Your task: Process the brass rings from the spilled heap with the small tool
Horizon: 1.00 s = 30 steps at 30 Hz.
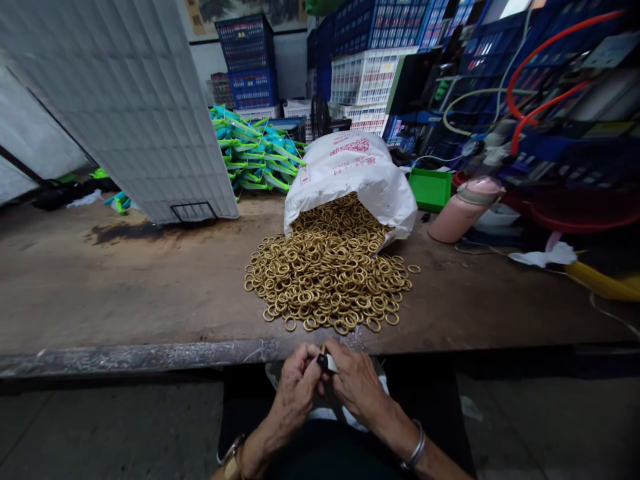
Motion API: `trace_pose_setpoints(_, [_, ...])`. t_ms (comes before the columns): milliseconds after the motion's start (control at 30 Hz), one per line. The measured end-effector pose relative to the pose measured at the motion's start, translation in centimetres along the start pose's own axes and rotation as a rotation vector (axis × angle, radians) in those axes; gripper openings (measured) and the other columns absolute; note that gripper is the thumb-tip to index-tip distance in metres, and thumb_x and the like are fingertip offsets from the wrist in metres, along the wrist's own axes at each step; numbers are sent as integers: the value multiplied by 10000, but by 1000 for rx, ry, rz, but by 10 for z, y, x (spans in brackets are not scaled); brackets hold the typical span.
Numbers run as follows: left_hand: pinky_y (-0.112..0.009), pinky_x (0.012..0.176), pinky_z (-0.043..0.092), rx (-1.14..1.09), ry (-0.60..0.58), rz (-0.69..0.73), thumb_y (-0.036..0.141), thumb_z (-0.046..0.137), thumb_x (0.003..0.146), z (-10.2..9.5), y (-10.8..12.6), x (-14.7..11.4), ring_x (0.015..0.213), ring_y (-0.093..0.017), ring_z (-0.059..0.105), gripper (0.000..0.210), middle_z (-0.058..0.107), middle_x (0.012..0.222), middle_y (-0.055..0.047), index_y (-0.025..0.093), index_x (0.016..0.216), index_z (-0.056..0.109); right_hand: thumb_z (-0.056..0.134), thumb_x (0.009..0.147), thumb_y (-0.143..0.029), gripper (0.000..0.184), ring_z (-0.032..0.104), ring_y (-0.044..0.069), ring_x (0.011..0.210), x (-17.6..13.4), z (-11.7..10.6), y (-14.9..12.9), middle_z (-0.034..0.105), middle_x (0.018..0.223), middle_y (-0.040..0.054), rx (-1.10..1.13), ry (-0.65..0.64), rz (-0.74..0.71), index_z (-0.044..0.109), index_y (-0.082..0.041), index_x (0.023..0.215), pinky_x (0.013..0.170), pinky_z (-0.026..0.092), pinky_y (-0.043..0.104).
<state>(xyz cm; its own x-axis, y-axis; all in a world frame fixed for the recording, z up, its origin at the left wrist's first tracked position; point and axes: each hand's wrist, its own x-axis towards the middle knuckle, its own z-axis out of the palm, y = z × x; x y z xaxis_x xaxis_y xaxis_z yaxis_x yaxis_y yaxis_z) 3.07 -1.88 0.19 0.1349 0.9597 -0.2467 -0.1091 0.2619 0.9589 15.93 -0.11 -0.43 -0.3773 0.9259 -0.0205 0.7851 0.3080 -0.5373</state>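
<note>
My left hand (299, 381) and my right hand (357, 379) meet just in front of the table edge, fingers closed in a pinch. Between the fingertips shows a bit of a gold-coloured ring (323, 349), mostly hidden. A small black and white piece (330, 363) lies at the thumbs; whether it is a tool or a finger wrap I cannot tell. Beyond the hands, a heap of gold-coloured rings (325, 280) spreads over the table (165, 293). It spills from the mouth of a white woven sack (345, 167) lying on its side with red print.
A pale ribbed panel (130, 100) stands at left, with green and blue plastic pieces (257, 153) behind it. Right of the sack are a green tray (430, 189), a pink bottle (463, 210) and orange hoses (515, 87). Stacked crates (370, 77) fill the back.
</note>
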Motion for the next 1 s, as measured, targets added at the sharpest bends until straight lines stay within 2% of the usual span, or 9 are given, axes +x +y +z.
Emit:
trace_pose_setpoints(167, [-182,473,365,61,-17,44,473,477,770,-2,-2,-2,468,-67,438,319,485,588,25,161,705,459,406,717,-123,128,557,133,640,-2,-1,-2,627,735,-2,3,29,-1,475,-207,785,546,261,228])
trace_pose_setpoints(333, [-180,467,353,89,-58,50,453,458,789,-3,5,-10,465,-65,424,307,465,581,29,164,686,447,407,695,-107,172,559,135,626,0,-2,2,618,691,-7,54,-40,21,480,-208,813,537,270,213])
trace_pose_setpoints(433, [-185,478,356,86,-198,11,421,438,811,-2,14,-23,477,-70,439,283,487,584,19,161,701,456,380,676,-74,232,543,133,573,-1,-3,10,590,624,-10,21,-52,109,486,-205,836,517,265,207])
trace_pose_setpoints(500, [-193,500,373,29,-301,-27,411,450,808,-1,16,-29,495,-75,467,266,520,611,6,157,736,476,368,662,-55,261,528,127,546,-1,-5,12,579,616,-11,21,-38,119,483,-201,845,508,267,205])
trace_pose_setpoints(567, [-206,533,402,-64,-330,-79,405,492,786,-2,15,-30,513,-80,502,262,547,635,-4,148,733,492,359,667,-49,257,527,124,554,1,-7,10,577,629,-9,44,8,101,482,-198,836,513,279,202])
trace_pose_setpoints(700, [-222,498,444,-273,-282,-239,399,539,751,-8,-1,-22,478,-97,540,286,588,597,-35,120,692,514,353,658,-23,300,556,137,668,17,-7,0,606,738,20,-4,101,34,502,-186,861,576,310,210])
trace_pose_setpoints(833, [-193,415,444,-487,-218,-315,330,562,734,-12,-15,-16,457,-99,549,234,594,594,-51,117,661,498,385,646,-19,386,561,163,751,35,2,-7,620,895,50,-165,68,34,507,-187,971,629,314,242])
trace_pose_setpoints(1000, [-194,352,427,-694,-254,-350,240,546,703,-17,-21,-10,399,-96,521,116,586,585,-38,136,706,494,373,685,-3,388,568,168,744,44,13,-9,627,896,50,-284,55,89,510,-206,986,633,299,258])
